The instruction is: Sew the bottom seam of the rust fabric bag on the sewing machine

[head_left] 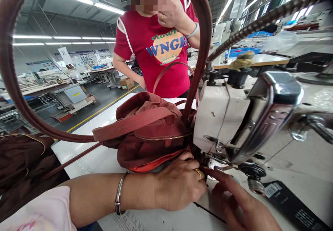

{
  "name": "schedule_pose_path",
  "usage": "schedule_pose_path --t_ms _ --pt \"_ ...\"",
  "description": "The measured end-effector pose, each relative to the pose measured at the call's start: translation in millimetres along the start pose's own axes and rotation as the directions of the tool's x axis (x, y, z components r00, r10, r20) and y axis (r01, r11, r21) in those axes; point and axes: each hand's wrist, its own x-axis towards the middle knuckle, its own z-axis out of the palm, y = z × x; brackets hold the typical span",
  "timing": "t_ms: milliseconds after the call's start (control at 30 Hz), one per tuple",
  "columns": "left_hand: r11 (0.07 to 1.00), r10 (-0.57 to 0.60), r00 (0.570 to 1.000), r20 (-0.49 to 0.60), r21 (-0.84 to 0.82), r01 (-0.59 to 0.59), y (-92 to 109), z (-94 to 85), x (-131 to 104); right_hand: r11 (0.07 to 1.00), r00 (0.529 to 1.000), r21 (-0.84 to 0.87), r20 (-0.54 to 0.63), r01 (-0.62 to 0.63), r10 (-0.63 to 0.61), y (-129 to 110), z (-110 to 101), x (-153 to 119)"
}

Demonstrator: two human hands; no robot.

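Note:
A dark red cloth handbag [153, 151] with a brass zip lies on its side on the white sewing table, against the head of a sewing machine [215, 120]. My left hand [179, 180], wearing a gold ring, curls its fingers round the bag's near edge just left of the needle area. My right hand [236, 196] is at the presser foot [214, 170], its index finger stretched toward the bag's edge and the other fingers bent below. The fingertips of both hands and the stitched spot are partly hidden. A long bag handle [201, 33] loops up close to the camera.
A person in a red T-shirt [166, 50] stands across the table, one hand raised. More dark bags [18, 158] lie at the left. A black tag [293, 203] is on the machine bed at right. A ribbed flexible tube [249, 22] crosses above the machine.

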Motion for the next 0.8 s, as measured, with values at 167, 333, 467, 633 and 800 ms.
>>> schedule_pose_path --t_ms 167,333,467,633,800 --pt "0.999 -0.029 0.999 -0.017 0.021 0.029 2.0 5.2 -2.7 0.998 0.996 0.017 0.077 -0.055 0.054 0.4 5.6 -2.5" --pt "0.999 -0.038 0.999 -0.039 0.019 0.039 3.0 6.6 -4.2 0.994 0.996 -0.094 0.077 0.051 -0.043 0.7 11.2 0.4" --pt "0.998 -0.062 0.998 -0.027 0.006 0.062 3.4 6.1 -4.3 0.994 0.996 -0.106 0.087 0.009 0.001 5.0 14.2 -1.5" --pt "0.988 -0.147 0.989 -0.033 -0.046 0.145 4.5 6.7 -2.2 0.991 0.998 -0.125 0.053 0.041 -0.035 4.3 14.7 -0.6" --pt "0.964 -0.242 0.968 -0.069 -0.127 0.232 7.7 12.7 0.8 0.942 0.993 -0.318 -0.007 0.108 -0.116 -3.5 18.9 1.6"
